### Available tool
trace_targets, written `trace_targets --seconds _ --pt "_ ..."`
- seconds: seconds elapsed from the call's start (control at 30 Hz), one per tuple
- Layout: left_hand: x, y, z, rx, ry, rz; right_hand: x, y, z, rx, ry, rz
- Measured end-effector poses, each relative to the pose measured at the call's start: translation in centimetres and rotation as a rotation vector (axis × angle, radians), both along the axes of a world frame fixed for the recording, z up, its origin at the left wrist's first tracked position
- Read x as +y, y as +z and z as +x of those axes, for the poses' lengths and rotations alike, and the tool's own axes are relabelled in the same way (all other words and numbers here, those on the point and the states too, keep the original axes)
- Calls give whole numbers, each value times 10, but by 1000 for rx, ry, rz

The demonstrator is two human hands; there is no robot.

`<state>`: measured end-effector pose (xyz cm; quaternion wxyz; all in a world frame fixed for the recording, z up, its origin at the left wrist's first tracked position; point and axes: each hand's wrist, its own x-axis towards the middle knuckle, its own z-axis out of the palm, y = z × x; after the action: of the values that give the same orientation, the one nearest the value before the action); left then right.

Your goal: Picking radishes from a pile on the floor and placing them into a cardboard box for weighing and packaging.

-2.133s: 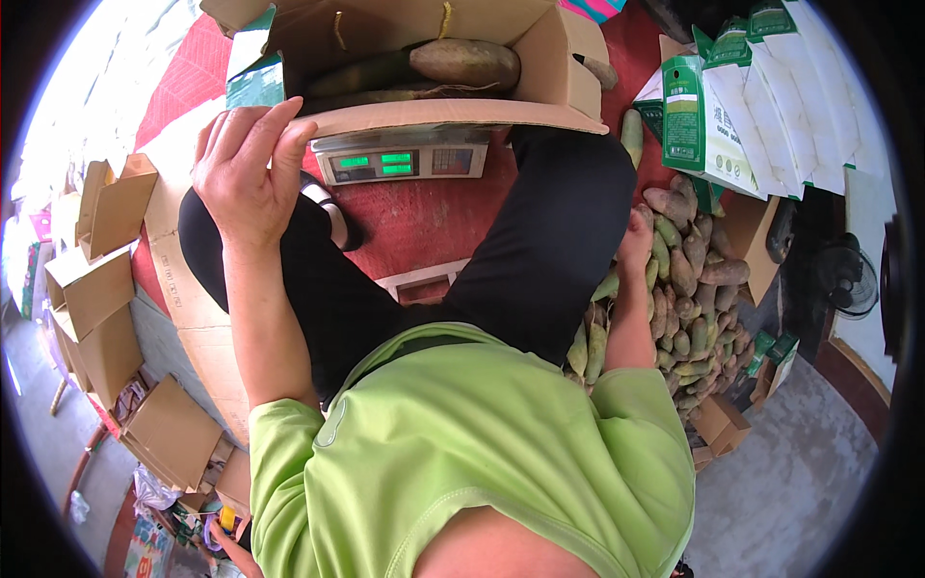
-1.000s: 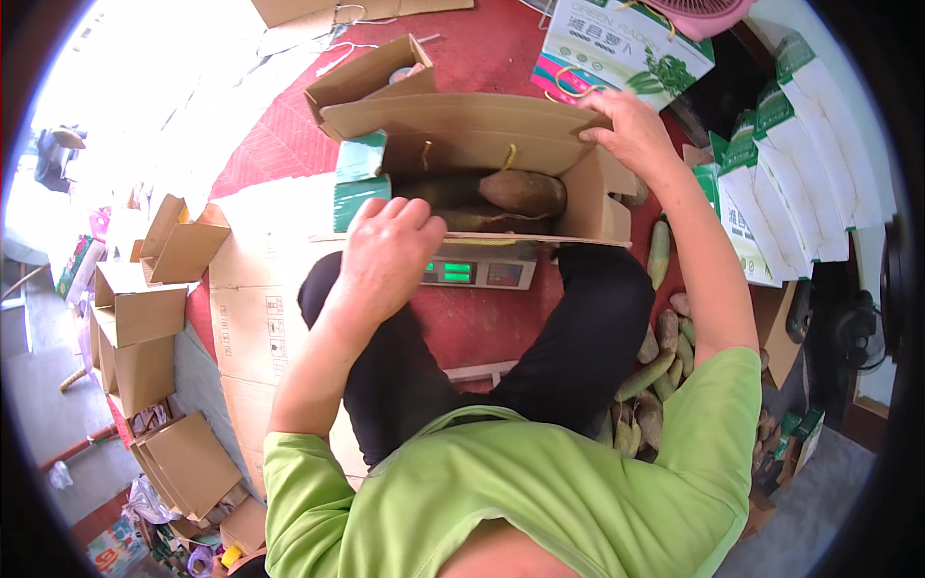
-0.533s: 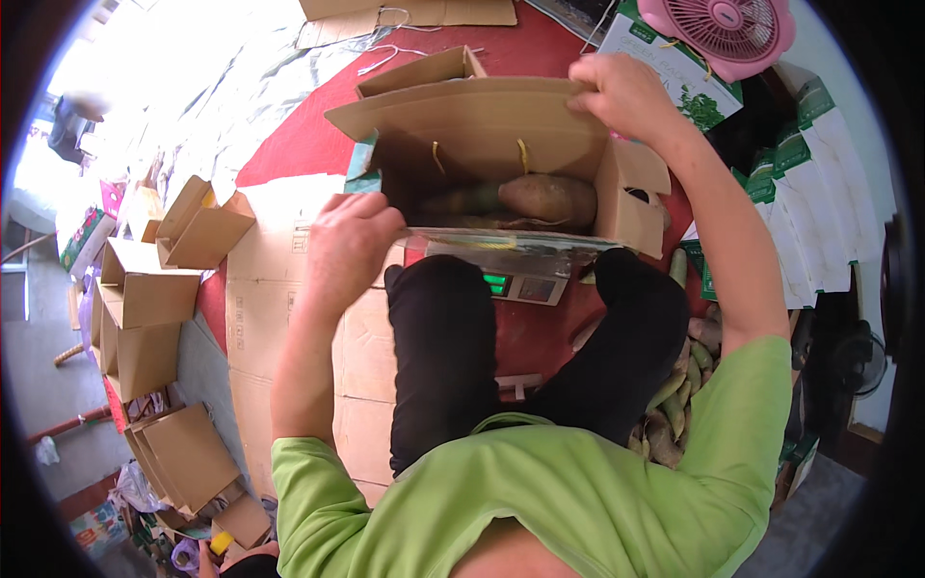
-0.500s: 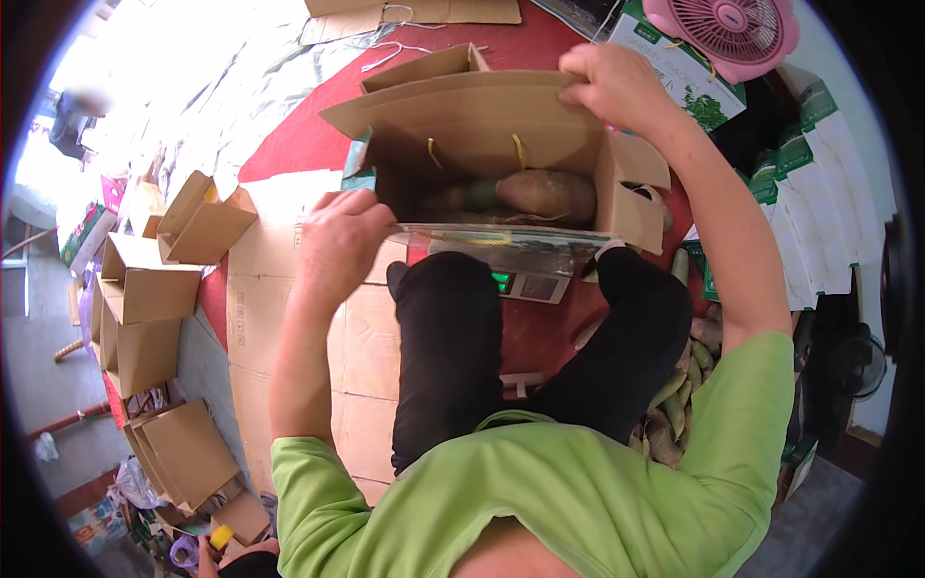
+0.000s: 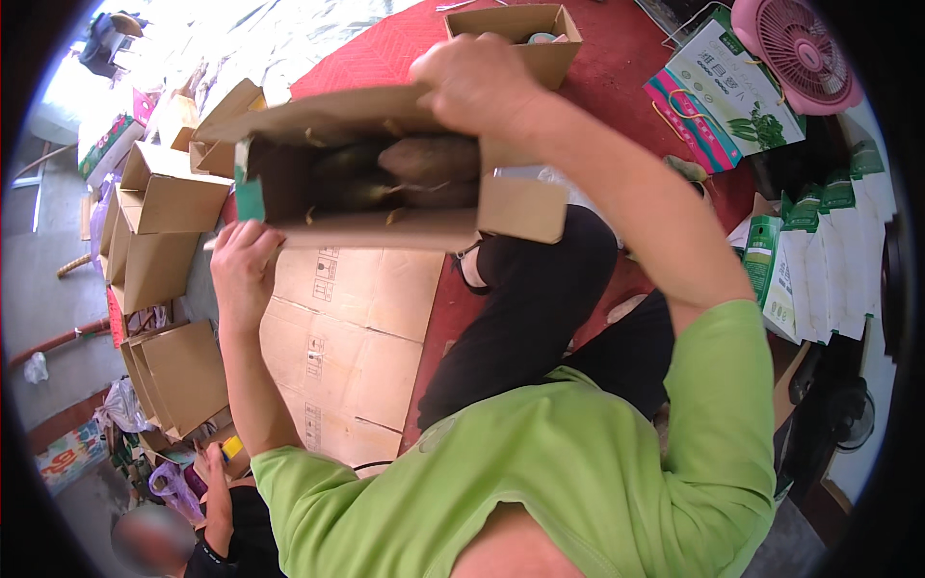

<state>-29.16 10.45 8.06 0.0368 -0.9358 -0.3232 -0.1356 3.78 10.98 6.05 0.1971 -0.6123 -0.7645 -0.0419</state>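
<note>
I hold an open brown cardboard box [image 5: 385, 226] up in the air, swung over to my left. Inside it lie several long brown and green fruits [image 5: 424, 164]. My right hand [image 5: 477, 82] grips the box's top flap from above. My left hand [image 5: 241, 270] holds the lower left corner of the box from underneath. My black-trousered legs [image 5: 540, 299] are below the box.
Flattened cardboard sheets [image 5: 352, 328] lie on the red mat. Open empty boxes [image 5: 164, 207] stand in a stack at the left. Another open box [image 5: 525, 29] sits at the top. Green-and-white cartons [image 5: 829, 250] and a pink fan [image 5: 795, 48] are at the right. Another person [image 5: 207, 511] is at the lower left.
Both hands took the box off the scale, lifted it and carried it to my left. The scale has dropped out of sight.
</note>
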Motion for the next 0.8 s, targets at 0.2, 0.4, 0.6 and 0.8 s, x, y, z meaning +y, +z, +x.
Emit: trace_targets --seconds 0.2,0.4,0.6,0.8 --pt "-39 -20 -124 242 232 -27 -16 -45 -137 157 155 -338" --pt "-115 -66 -230 479 359 -59 -77 -93 -247 280 264 -533" --pt "-209 -88 -315 559 521 -273 -146 -106 -305 424 488 -746" --pt "-147 -85 -259 436 417 -287 -140 -117 -289 336 522 -759"
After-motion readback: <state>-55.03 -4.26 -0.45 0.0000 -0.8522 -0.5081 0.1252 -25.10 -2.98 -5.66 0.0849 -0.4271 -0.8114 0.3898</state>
